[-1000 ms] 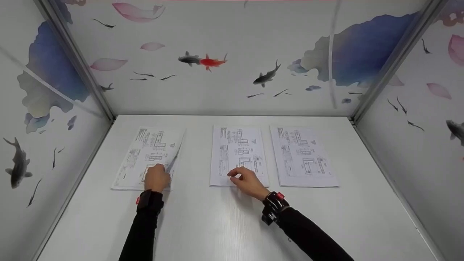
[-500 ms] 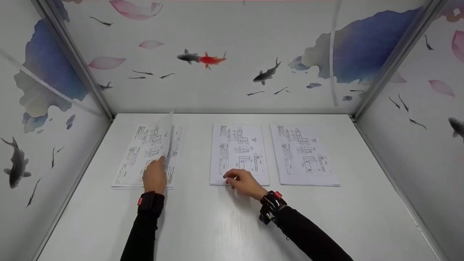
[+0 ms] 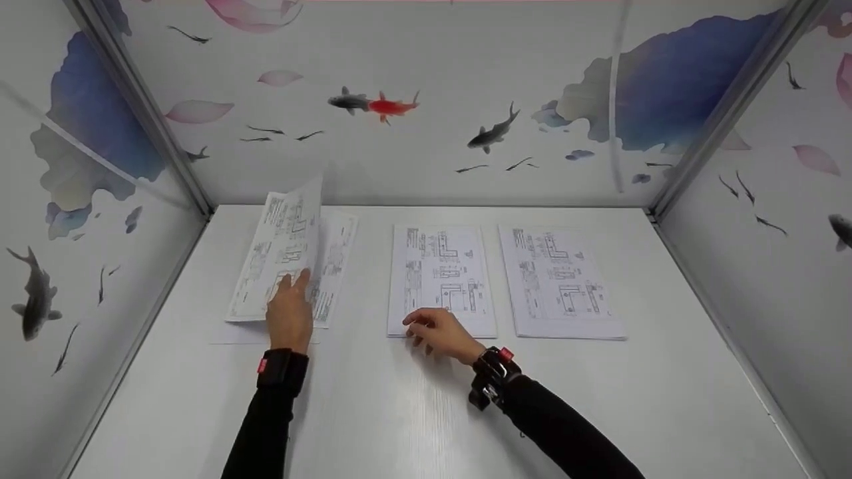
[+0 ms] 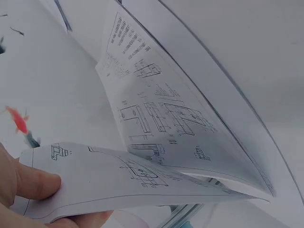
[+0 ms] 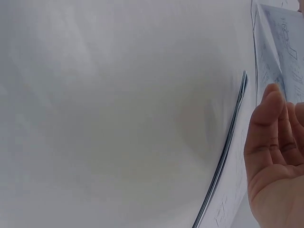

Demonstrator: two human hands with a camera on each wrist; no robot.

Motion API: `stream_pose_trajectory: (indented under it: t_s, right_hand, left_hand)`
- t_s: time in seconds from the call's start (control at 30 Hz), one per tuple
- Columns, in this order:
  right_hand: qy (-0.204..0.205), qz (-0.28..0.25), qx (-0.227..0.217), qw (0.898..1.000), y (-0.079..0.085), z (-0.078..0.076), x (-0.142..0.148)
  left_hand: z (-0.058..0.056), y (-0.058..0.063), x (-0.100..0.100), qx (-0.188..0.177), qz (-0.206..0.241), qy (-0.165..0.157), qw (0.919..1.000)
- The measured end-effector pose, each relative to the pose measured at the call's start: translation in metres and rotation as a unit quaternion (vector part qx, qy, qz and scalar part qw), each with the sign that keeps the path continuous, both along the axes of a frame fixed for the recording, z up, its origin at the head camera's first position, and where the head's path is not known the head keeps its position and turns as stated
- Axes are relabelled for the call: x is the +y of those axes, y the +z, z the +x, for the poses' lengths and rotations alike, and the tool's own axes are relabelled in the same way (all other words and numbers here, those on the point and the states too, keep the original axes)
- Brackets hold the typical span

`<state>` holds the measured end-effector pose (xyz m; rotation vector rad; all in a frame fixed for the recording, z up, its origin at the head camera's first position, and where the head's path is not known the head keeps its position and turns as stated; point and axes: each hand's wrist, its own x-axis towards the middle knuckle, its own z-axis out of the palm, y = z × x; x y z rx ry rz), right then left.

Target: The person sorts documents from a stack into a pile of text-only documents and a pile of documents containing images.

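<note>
My left hand [image 3: 290, 316] pinches a printed drawing sheet [image 3: 263, 259] between thumb and fingers in the head view. That sheet is raised and bent, its far corner standing above the table's back edge. More printed paper [image 3: 337, 259] shows to its right, beneath it. The left wrist view has the thumb [image 4: 40, 184] on top of the bent sheet [image 4: 109, 185], fingers below, with another drawing page [image 4: 156, 104] behind it. My right hand [image 3: 442, 331], loosely curled and holding nothing, hovers over the near edge of the middle paper stack [image 3: 436, 266].
A third stack of drawings [image 3: 559, 286] lies to the right of the middle one. All rest on a white table [image 3: 399, 412]. White panels with painted fish [image 3: 393, 106] close off the back and both sides.
My left hand has lifted the sheet higher, moving slightly away from me, baring more printed paper on the right. The right hand has drifted a little left, still holding nothing.
</note>
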<state>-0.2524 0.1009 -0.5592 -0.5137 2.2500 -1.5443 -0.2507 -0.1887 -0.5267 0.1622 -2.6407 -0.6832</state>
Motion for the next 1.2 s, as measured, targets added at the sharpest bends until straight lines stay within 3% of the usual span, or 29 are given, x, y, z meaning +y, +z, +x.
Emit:
stream_pose_trajectory:
  t_s: [0.13, 0.37, 0.5, 0.7, 0.97, 1.2]
  right_hand:
    - [0.004, -0.009, -0.009, 1.0, 0.0, 0.0, -0.002]
    - [0.004, 0.001, -0.01, 1.0, 0.001, 0.0, -0.002]
    - [0.009, 0.005, -0.011, 1.0, 0.001, 0.0, -0.001]
    - [0.005, 0.004, -0.015, 1.0, 0.001, 0.0, 0.001]
    - [0.013, -0.003, -0.016, 1.0, 0.002, 0.0, 0.002]
    - [0.003, -0.006, -0.031, 1.0, 0.002, 0.0, 0.005]
  left_hand:
    - [-0.002, -0.008, 0.001, -0.011, -0.031, -0.02, 0.9993]
    - [-0.003, -0.023, 0.002, -0.097, -0.091, -0.091, 0.9869]
    - [-0.002, -0.032, 0.004, -0.091, -0.133, -0.107, 0.9811]
    - [-0.002, -0.038, 0.012, -0.087, -0.125, -0.1, 0.9833]
    - [-0.011, -0.039, 0.017, -0.117, -0.119, -0.076, 0.983]
    - [-0.011, -0.035, 0.009, -0.055, -0.074, -0.041, 0.9949]
